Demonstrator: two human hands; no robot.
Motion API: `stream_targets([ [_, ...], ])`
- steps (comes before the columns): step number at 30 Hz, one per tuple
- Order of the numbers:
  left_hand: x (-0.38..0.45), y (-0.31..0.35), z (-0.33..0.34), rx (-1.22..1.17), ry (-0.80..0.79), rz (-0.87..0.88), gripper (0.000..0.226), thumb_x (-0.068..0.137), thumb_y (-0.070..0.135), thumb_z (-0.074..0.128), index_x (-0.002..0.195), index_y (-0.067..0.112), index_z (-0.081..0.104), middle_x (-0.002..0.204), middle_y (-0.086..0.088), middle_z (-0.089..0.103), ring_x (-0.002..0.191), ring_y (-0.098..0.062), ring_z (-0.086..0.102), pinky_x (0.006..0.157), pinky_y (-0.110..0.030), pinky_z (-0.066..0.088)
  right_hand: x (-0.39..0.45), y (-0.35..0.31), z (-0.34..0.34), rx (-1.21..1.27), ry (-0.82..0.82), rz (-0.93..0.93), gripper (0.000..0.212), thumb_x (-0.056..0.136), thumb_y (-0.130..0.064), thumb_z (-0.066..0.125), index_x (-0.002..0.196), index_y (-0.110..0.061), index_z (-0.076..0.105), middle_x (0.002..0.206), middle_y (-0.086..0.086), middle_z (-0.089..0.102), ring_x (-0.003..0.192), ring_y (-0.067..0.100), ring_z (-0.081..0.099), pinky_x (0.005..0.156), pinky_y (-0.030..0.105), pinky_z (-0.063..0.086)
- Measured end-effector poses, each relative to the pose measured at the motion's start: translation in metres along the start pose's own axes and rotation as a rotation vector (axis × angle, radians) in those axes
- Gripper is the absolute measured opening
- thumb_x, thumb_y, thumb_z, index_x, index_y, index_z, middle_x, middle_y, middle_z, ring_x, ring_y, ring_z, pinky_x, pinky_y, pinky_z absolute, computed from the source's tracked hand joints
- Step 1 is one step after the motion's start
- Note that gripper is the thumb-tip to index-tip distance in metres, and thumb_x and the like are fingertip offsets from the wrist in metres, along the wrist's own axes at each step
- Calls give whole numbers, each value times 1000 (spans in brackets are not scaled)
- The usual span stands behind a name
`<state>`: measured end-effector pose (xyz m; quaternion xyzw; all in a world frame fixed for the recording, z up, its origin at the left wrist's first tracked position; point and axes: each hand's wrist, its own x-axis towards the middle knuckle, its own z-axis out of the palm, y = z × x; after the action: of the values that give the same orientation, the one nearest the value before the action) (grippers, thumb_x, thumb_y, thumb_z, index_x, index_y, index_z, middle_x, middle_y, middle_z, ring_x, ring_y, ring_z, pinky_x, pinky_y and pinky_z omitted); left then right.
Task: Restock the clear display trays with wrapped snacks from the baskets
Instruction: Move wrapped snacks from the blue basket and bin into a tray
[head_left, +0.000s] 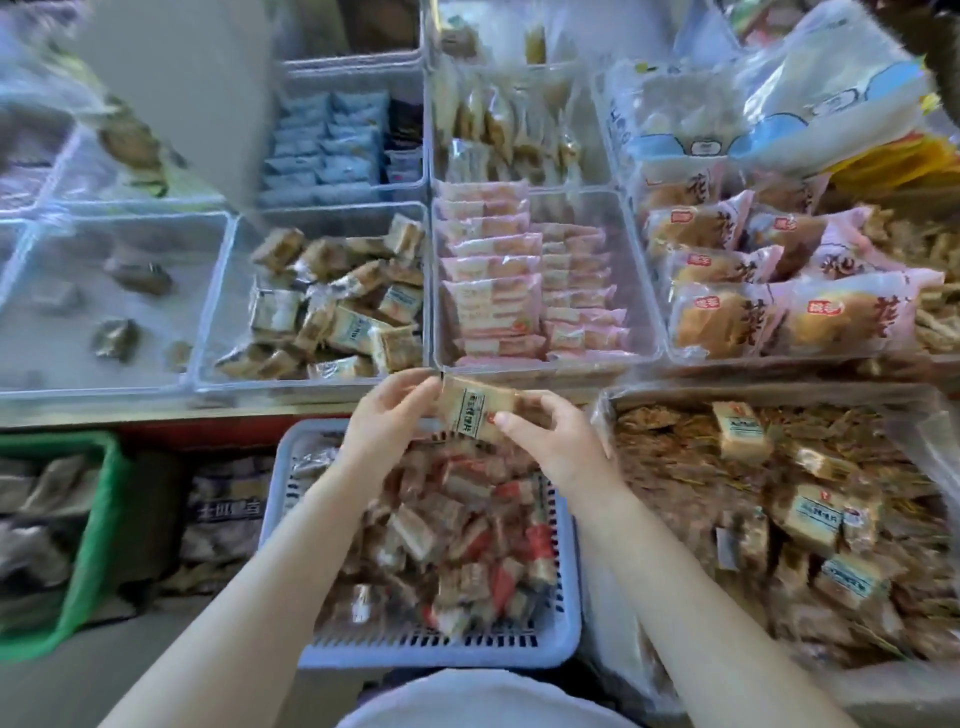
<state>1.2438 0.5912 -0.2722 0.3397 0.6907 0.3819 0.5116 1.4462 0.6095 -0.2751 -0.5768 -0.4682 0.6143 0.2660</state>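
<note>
- Both hands are holding one tan wrapped snack (475, 413) above the blue basket (569, 597) — the left hand (387, 421) is pinching its left end, the right hand (550, 439) its right end.
- The blue basket is sitting full of brown and red wrapped pieces.
- Just beyond the snack, at the desk's near edge, a clear display tray (218, 291) is holding similar tan packets.
- The next tray (641, 291) to the right is holding rows of pink packets — a green basket (96, 525) is standing far left.

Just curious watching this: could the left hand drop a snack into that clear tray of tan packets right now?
Probably yes. The left hand holds the tan packet with the right hand, just below the open-topped tray; nothing blocks it.
</note>
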Motion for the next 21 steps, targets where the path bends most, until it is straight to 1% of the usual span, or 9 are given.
stream_targets([
  [1, 10, -9, -25, 221, 129, 77, 46, 85, 49, 69, 121, 20, 66, 116, 0, 68, 110, -18, 63, 96, -37, 50, 6, -8, 15, -57, 38, -22, 23, 85, -34, 76, 106, -25, 69, 103, -7, 74, 100, 14, 68, 93, 39, 54],
  [3, 31, -26, -76, 655, 364, 223, 54, 94, 43, 62, 139, 14, 54, 139, -7, 54, 132, -24, 44, 109, -37, 35, 20, -23, 43, -133, 107, -87, 21, 87, -30, 75, 105, -26, 66, 99, -10, 71, 94, 8, 66, 84, 29, 54],
  [5, 49, -40, -115, 842, 354, 200, 64, 100, 47, 50, 152, 14, 36, 158, -13, 32, 148, -29, 22, 121, -41, 18, 37, -41, 67, -206, 171, -208, 21, 88, -25, 74, 106, -27, 65, 95, -15, 69, 87, 0, 64, 75, 15, 49],
  [7, 62, -54, -131, 991, 213, 130, 69, 103, 54, 34, 158, 17, 19, 166, -13, 13, 154, -29, 6, 124, -43, 5, 63, -54, 92, -390, 280, -409, 26, 88, -19, 74, 114, -20, 67, 99, -13, 68, 86, 1, 61, 75, 8, 44],
  [10, 66, -72, -132, 1172, 107, 123, 69, 104, 55, 18, 160, 19, 3, 167, -13, -7, 154, -29, -10, 124, -44, -8, 108, -60, 125, -734, 352, -592, 35, 90, -9, 70, 125, -8, 65, 116, 5, 68, 103, 17, 62, 86, 21, 47],
  [12, 66, -77, -132, 1169, 109, 127, 71, 103, 57, 16, 160, 20, -4, 166, -13, -13, 153, -29, -16, 123, -44, -12, 129, -51, 145, -896, 245, -515, 44, 95, -3, 58, 139, -8, 55, 135, 10, 60, 124, 25, 56, 103, 33, 46],
  [14, 68, -80, -134, 1164, 106, 130, 75, 102, 60, 17, 159, 19, -6, 165, -13, -15, 152, -29, -18, 122, -44, -15, 135, -38, 162, -1028, 149, -408, 60, 95, 4, 44, 153, -9, 38, 152, 11, 45, 139, 28, 42, 117, 39, 34],
  [18, 70, -82, -138, 1213, 80, 161, 79, 101, 61, 22, 159, 18, -12, 164, -16, -19, 152, -32, -18, 123, -46, -12, 135, -30, 171, -1301, 179, -399, 77, 92, 8, 43, 160, -11, 12, 164, 8, 25, 151, 24, 22, 124, 44, 16],
  [21, 70, -81, -140, 1221, 67, 164, 81, 101, 59, 27, 159, 18, -12, 164, -16, -18, 152, -33, -16, 123, -47, -10, 143, -43, 168, -1406, 155, -358, 73, 95, 7, 36, 160, -13, 12, 165, 5, 24, 153, 24, 17, 125, 47, 10],
])
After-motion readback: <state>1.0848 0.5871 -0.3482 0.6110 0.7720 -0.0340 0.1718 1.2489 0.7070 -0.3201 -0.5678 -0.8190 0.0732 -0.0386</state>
